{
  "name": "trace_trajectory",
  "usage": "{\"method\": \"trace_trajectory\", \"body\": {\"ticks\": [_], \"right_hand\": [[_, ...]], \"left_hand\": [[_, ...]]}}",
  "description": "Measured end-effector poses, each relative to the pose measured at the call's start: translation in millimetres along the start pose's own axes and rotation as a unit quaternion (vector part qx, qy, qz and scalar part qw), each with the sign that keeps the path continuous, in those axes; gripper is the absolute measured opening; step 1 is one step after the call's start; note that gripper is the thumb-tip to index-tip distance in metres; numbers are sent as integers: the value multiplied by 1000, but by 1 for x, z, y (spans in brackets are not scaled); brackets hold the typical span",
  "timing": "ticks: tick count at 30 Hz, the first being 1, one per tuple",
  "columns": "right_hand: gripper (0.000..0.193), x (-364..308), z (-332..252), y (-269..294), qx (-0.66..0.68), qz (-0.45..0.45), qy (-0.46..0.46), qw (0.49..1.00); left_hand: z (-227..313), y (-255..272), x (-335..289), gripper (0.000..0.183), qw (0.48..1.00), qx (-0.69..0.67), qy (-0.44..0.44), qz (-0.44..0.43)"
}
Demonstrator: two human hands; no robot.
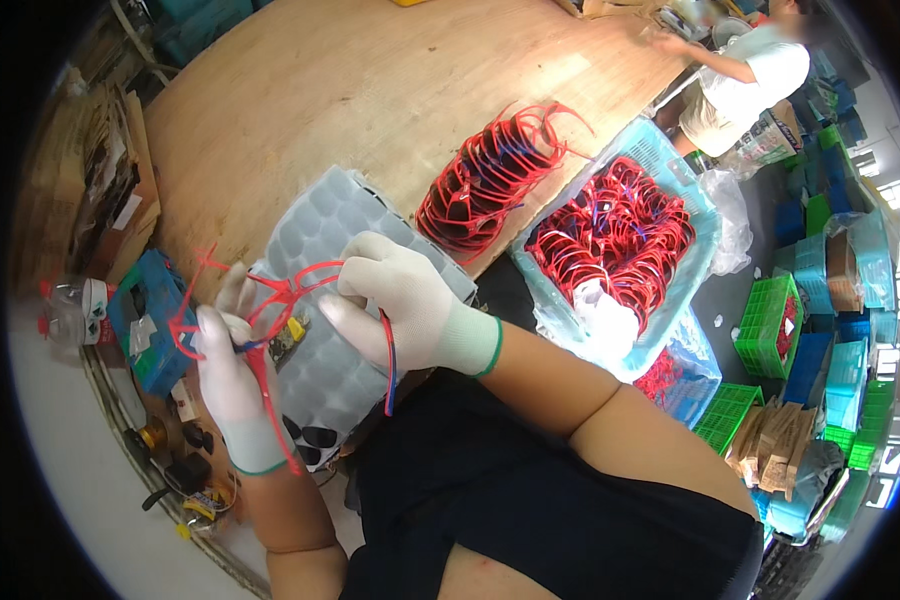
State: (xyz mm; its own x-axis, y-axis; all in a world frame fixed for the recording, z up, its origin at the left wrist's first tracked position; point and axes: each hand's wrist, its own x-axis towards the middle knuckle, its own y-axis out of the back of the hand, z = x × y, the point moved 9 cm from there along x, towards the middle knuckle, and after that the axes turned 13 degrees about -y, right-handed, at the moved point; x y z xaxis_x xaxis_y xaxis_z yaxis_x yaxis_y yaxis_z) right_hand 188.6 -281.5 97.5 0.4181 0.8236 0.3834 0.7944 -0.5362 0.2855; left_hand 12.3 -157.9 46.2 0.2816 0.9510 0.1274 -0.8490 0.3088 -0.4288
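Note:
A red novelty glasses frame with thin, pointed outlines is stretched between my two gloved hands. My left hand pinches one side of it, and a red strip runs down over that glove. Fingers curled, my right hand grips the other side, with a red and blue temple arm hanging below. Under both hands lies a grey moulded tray with rows of cups. A pair of dark lenses shows at the tray's near end. A small yellow item is partly hidden behind my left fingers.
Nested red glasses with dark lenses stand on the wooden table. At right, a light-blue basket holds many more. A blue bin and a clear bottle are on the left. Another person is at the far right.

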Motion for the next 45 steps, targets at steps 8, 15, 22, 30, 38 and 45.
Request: {"method": "trace_trajectory", "body": {"ticks": [8, 15, 22, 30, 38, 45], "right_hand": [[17, -2, -19, -10, -212, -17, 91, 973], [28, -9, -24, -5, 28, -199, -7, 980], [46, -34, 7, -27, 86, -266, -248, 927], [28, -39, 21, -51, -101, -166, -158, 968], [18, -25, 14, -16, 92, 43, -242, 965], [37, -14, 48, 53, 283, 160, -348, 879]], "left_hand": [[15, -37, -50, 14, 968, 203, -116, -89], [1, -4, -63, 11, 955, 262, -54, -126], [53, -40, -86, 16, 863, 317, -276, -282], [49, -54, -103, 25, 810, 360, -376, -270], [25, 5, -70, 25, 991, 31, -131, -13], [29, 67, -64, 16, 994, -27, -90, 54]]}}
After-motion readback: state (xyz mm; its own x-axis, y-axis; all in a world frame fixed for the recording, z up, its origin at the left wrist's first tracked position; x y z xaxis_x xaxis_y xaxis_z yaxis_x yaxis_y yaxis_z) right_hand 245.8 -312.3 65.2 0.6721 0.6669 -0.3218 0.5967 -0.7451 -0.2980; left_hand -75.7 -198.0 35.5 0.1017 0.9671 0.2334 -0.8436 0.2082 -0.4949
